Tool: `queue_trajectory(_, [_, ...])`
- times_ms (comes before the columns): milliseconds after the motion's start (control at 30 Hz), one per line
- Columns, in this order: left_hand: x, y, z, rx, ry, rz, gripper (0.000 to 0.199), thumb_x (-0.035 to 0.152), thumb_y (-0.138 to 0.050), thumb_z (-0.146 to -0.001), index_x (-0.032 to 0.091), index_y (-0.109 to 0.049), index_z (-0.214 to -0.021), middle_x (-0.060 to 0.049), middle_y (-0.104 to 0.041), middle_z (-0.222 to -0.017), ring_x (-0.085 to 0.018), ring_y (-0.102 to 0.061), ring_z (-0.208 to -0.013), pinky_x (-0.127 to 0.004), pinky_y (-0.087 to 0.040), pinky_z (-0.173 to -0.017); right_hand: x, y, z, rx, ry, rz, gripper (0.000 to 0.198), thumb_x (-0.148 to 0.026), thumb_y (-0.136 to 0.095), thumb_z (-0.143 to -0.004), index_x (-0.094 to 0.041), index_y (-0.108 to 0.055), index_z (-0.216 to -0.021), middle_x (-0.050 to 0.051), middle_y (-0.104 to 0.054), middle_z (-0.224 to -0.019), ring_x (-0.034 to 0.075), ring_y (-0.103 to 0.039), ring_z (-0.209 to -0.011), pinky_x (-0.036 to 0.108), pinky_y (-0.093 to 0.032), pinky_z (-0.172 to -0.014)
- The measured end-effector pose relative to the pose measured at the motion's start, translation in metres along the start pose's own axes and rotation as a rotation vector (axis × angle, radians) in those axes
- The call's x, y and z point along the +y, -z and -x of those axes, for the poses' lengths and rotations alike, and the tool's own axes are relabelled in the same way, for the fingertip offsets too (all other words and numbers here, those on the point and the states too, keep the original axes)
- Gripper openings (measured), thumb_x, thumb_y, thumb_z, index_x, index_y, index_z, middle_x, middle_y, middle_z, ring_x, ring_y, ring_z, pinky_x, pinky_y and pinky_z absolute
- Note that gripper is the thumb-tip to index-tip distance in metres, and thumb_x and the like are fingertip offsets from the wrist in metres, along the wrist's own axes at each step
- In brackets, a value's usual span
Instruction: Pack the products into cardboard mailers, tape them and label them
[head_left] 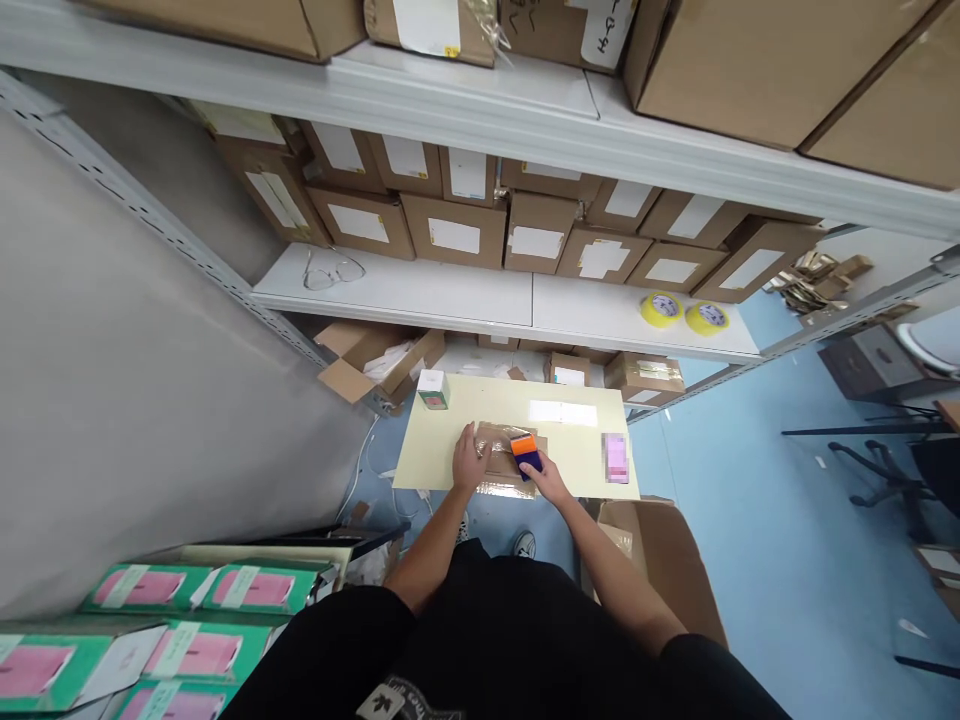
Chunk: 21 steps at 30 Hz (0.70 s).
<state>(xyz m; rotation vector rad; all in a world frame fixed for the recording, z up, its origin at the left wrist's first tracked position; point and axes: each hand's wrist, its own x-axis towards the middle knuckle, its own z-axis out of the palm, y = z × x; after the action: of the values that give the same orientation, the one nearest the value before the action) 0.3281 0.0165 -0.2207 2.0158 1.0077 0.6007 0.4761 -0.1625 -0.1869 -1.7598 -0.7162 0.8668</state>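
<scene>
A flat brown cardboard package (496, 452) with shiny clear tape over it lies near the front edge of the pale yellow table (442, 440). My left hand (468, 462) rests at the package's left edge, fingers stretched out. In my right hand (550, 480) is an orange and dark blue flat block (527, 456), gripped at its lower right side above the package's right part. Its exact kind is not clear.
On the table are a small white and green box (433, 390), white label sheets (562, 412) and a pink item (616, 458). Yellow tape rolls (661, 309) and glasses (332, 270) lie on the shelf (450, 290). Open cartons (664, 560) flank the table; green-pink boxes (251, 588) stand lower left.
</scene>
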Motion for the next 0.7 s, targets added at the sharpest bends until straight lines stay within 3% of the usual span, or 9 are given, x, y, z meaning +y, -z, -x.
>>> queue_trajectory(100, [0.017, 0.005, 0.009, 0.056, -0.172, -0.053, 0.066, 0.038, -0.070, -0.090, 0.020, -0.046, -0.148, -0.016, -0.056, -0.148, -0.032, -0.051, -0.140, -0.049, -0.043, -0.117, -0.002, -0.004, 0.002, 0.018, -0.001, 0.013, 0.051, -0.061, -0.069, -0.085, -0.021, -0.067, -0.117, 0.007, -0.074, -0.106, 0.028, -0.069, -0.099, 0.041, -0.056, -0.090])
queue_trajectory(200, [0.034, 0.003, 0.014, 0.078, -0.221, -0.048, 0.058, 0.030, -0.069, -0.089, 0.021, -0.050, -0.142, -0.016, -0.059, -0.143, -0.030, -0.054, -0.137, -0.048, -0.048, -0.113, -0.005, -0.005, 0.003, 0.031, 0.004, 0.025, 0.051, -0.061, -0.070, -0.084, -0.021, -0.068, -0.116, 0.007, -0.075, -0.104, 0.028, -0.069, -0.097, 0.041, -0.055, -0.089])
queue_trajectory(333, [0.048, 0.013, 0.011, 0.025, -0.226, 0.002, 0.047, 0.028, -0.063, -0.093, 0.022, -0.054, -0.138, -0.014, -0.061, -0.141, -0.028, -0.055, -0.137, -0.046, -0.050, -0.112, -0.011, -0.005, 0.003, 0.025, 0.006, 0.029, 0.052, -0.063, -0.071, -0.083, -0.021, -0.069, -0.113, 0.006, -0.075, -0.102, 0.027, -0.069, -0.094, 0.042, -0.055, -0.089])
queue_trajectory(533, [0.055, 0.057, -0.001, -0.081, -0.136, 0.030, 0.032, 0.041, -0.052, -0.101, 0.025, -0.071, -0.120, -0.012, -0.061, -0.144, -0.029, -0.057, -0.134, -0.046, -0.046, -0.117, -0.015, -0.007, 0.000, 0.005, 0.009, 0.043, 0.053, -0.063, -0.072, -0.083, -0.021, -0.071, -0.114, 0.006, -0.076, -0.101, 0.027, -0.069, -0.093, 0.043, -0.055, -0.090])
queue_trajectory(700, [0.060, 0.080, -0.016, -0.126, -0.127, 0.023, 0.033, 0.047, -0.060, -0.097, 0.024, -0.073, -0.115, -0.012, -0.059, -0.145, -0.029, -0.065, -0.122, -0.043, -0.051, -0.109, -0.024, -0.005, -0.004, -0.042, -0.010, 0.062, 0.056, -0.064, -0.073, -0.082, -0.021, -0.071, -0.118, 0.005, -0.075, -0.101, 0.026, -0.069, -0.091, 0.043, -0.055, -0.090])
